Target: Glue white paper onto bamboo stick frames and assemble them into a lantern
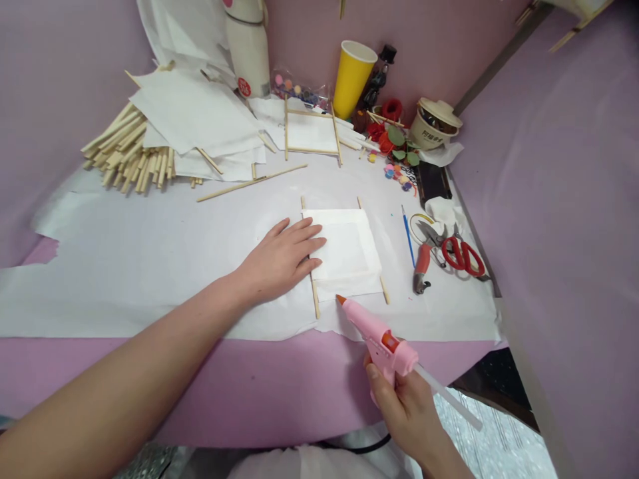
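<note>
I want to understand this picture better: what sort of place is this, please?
It is probably a small craft workspace. A pink hot glue gun, a bundle of wooden sticks and red-handled scissors are all at a paper-covered table.

Pink hot glue gun (382, 349) with orange tip (340, 300); yellow paper cup (352, 78).

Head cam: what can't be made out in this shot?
Head view only:
Grip and trigger of the pink glue gun: hidden by the right hand.
Middle of the wooden stick: hidden by the left hand, which rests on the white paper square.
Top of the white bottle: cut off by the top edge.
Inside of the cream lidded pot: too small, partly covered by its lid.
</note>
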A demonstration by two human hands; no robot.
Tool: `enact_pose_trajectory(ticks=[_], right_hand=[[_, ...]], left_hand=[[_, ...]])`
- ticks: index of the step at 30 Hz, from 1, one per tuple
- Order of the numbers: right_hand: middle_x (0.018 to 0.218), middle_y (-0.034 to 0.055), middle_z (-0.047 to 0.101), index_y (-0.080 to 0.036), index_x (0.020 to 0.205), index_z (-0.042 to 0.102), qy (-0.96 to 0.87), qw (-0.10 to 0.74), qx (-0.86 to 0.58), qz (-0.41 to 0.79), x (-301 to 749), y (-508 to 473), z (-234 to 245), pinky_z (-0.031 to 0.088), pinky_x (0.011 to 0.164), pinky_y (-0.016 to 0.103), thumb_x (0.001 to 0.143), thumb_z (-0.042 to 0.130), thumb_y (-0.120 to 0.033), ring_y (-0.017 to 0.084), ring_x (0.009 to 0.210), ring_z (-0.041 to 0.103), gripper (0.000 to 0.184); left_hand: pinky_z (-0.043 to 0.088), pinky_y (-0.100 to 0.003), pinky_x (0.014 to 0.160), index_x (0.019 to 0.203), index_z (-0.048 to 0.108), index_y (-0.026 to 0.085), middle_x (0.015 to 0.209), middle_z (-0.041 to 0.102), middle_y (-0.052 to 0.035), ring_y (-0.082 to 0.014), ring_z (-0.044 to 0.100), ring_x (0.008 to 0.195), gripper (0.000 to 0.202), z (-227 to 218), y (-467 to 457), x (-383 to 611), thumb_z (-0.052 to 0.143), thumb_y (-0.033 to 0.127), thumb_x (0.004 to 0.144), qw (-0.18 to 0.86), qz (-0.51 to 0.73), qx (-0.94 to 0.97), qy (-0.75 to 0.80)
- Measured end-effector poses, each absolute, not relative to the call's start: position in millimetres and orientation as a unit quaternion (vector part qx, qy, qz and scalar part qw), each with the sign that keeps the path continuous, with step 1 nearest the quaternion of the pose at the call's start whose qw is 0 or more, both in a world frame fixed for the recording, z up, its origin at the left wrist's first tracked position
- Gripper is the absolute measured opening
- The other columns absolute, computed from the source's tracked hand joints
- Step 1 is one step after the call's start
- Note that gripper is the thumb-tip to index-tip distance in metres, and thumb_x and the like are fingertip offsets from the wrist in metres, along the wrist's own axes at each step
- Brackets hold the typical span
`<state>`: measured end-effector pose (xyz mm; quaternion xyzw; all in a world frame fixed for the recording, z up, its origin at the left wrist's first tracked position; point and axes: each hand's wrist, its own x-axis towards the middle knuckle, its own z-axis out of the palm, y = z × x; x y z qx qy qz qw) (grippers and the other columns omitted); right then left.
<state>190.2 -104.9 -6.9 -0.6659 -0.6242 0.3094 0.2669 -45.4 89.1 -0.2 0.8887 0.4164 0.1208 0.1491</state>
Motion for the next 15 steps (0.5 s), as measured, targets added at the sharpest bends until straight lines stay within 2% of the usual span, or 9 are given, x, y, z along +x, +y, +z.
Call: enact_pose_trajectory(ticks=[15], right_hand=[[0.065,0.0017,0.05,-0.018,0.089,0.061,-0.609,0.257,-0.694,0.285,198.4,-105.5,-4.5,0.043,0.054,0.029,0.095,0.045,-0.045,0.019,0.064,0.054,0.032]], left_hand=[[0.02,-0.048,0.12,0.136,0.053,0.024,0.152,0.042,-0.002,-0.0222,0.027,0.146,0.043,-3.2,90.5,-45.6,0.036,0.04,0.1,0.131,0.116,0.893,0.415]])
